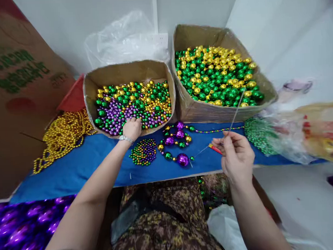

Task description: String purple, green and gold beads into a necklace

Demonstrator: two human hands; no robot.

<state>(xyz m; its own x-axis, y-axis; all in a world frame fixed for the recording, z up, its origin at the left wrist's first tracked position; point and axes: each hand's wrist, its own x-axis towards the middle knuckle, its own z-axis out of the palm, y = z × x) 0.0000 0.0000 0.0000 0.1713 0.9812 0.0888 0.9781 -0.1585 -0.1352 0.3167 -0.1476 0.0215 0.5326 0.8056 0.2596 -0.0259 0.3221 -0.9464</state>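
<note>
1. Pinching a thin needle [237,109] firmly between thumb and fingers, the right hand [236,151] holds it above blue cloth [83,164].
2. The needle slants lengthwise away and slightly right, far end toward the large-bead box [204,114].
3. The left hand [132,128] dips into the small-bead box [126,73]; fingertips hidden, its grip cannot be told.

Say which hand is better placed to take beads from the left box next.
Likely the left hand: it reaches into the left box at the beads, while the right hand, farther away, holds a thin rod.
</note>
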